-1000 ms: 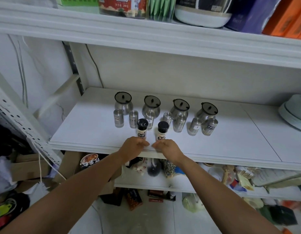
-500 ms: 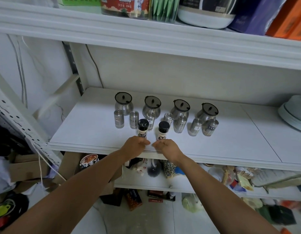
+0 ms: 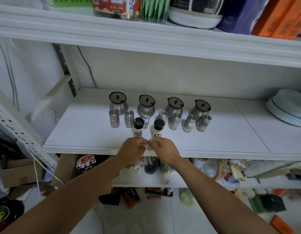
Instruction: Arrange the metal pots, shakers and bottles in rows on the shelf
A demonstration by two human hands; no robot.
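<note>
Four metal pots with dark lids stand in a back row on the white shelf (image 3: 82, 132), from the leftmost pot (image 3: 117, 103) to the rightmost pot (image 3: 200, 108). Several small metal shakers (image 3: 114, 119) line up in front of them. Two black-capped spice bottles stand side by side near the front edge. My left hand (image 3: 132, 149) is curled around the base of the left bottle (image 3: 138, 127). My right hand (image 3: 164, 149) is curled around the base of the right bottle (image 3: 158, 128). Both bottle bases are hidden by my fingers.
A stack of pale plates (image 3: 288, 108) sits at the shelf's right end. The upper shelf (image 3: 146, 36) overhangs, loaded with jars and boxes. The lower shelf (image 3: 163, 181) holds packets and clutter. A perforated metal upright (image 3: 14, 127) stands at the left.
Both hands have stayed at the bottle bases, dropping very slightly toward the shelf's front edge. The bottles, shakers and pots have kept their places.
</note>
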